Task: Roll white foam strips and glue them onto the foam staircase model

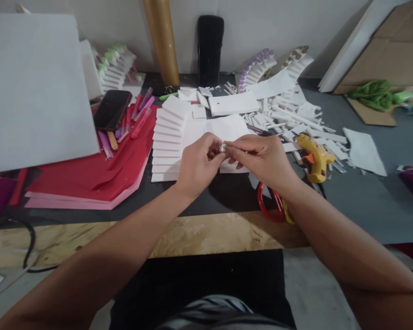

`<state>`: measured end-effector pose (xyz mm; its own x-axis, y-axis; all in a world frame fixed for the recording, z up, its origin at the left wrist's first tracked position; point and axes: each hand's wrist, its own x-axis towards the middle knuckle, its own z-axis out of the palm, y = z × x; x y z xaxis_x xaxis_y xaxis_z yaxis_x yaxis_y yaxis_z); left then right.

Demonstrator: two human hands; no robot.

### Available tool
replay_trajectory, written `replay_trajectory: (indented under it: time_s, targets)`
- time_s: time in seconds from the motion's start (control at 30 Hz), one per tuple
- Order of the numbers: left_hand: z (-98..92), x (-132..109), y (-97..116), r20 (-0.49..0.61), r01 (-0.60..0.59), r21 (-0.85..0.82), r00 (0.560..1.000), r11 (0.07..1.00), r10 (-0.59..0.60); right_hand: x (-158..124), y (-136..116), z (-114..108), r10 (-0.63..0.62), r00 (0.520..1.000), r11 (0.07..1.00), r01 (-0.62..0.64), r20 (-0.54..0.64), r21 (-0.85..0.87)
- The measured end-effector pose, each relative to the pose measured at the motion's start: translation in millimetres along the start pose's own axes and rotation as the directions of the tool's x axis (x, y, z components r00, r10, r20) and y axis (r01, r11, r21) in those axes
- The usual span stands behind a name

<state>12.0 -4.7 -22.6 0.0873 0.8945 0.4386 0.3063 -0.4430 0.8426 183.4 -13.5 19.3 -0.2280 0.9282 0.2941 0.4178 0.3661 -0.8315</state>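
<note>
Head view, one entry, places given from the stepped white model (167,137) on the dark surface (365,201).

- Left hand (197,164) and right hand (261,158): just right of the model, raised above it, fingertips of both pinched shut on one small shiny piece (223,148); what it is cannot be told.
- White sheet (229,126): right of the model, partly hidden under the hands.
- Red-handled scissors (270,204): right and nearer, partly covered by the right wrist.
- Yellow glue gun (315,158): further right, lying among white scraps (296,119).
- Red sheets (99,169): touching the model's left side, carrying pens (137,114) and a black phone (112,109).
- White board (34,87): far left, tilted.
- Gold tube (161,41) and black case (209,46): behind, against the wall.
</note>
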Motion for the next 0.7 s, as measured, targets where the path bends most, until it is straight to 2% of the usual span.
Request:
replay_trajectory:
  time_s: [0.1,0.17,0.27,0.37,0.7]
  targets:
    - [0.1,0,1,0.018,0.011,-0.032,1.000,0.999,-0.011,2,-3,-1,0.124,0.992,0.984,-0.124,0.007,0.124]
    - [-0.5,1,4,0.050,0.061,-0.144,0.997,0.988,-0.054,5,-4,-2,0.182,0.983,0.963,-0.177,-0.006,0.204]
    - [-1.4,4,9,0.126,0.180,-0.347,0.981,0.920,-0.145,8,-2,-3,0.214,0.977,0.934,-0.197,-0.025,0.297]
    - [-2.0,5,11,0.145,0.234,-0.422,0.971,0.876,-0.189,9,1,-4,0.210,0.977,0.929,-0.192,-0.023,0.317]
    - [-4.4,6,12,0.117,0.225,-0.419,0.974,0.880,-0.193,6,-4,0,0.105,0.994,0.971,-0.095,-0.035,0.218]
